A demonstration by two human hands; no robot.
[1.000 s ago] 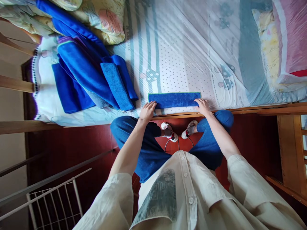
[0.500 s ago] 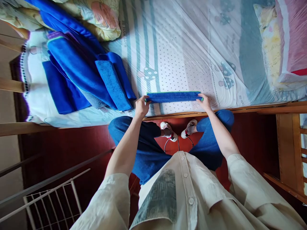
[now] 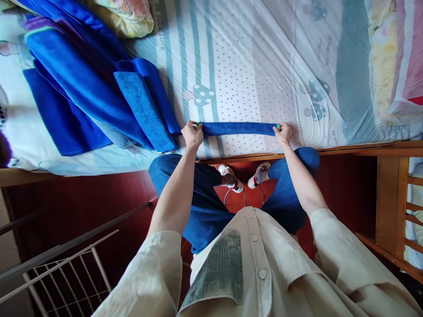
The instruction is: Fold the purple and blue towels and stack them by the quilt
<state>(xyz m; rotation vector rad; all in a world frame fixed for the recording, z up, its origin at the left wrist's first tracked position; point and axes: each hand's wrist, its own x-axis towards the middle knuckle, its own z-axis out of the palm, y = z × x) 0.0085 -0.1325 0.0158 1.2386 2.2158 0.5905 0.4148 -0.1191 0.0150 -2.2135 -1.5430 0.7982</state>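
Note:
A narrow folded blue towel (image 3: 238,128) is stretched sideways near the front edge of the bed. My left hand (image 3: 193,133) pinches its left end, with a bit of green edging at the fingertips. At the other end my right hand (image 3: 282,133) is closed on the towel, and green edging shows there too. Left of my left hand lies a heap of blue cloths (image 3: 76,83), some folded and draped over one another. One folded cloth (image 3: 145,110) at the heap's right side has a fluffy towel surface.
The bed (image 3: 251,79) has a patterned sheet under what looks like clear plastic. A yellow pillow (image 3: 132,17) is at the upper left, pink bedding (image 3: 410,57) at the right. A white metal rack (image 3: 71,277) stands lower left, and a wooden frame (image 3: 391,207) lower right.
Both hands have moved slightly apart and up, pulling the towel taut. Its green long edge no longer shows. The view has shifted a little, so the heap appears further left.

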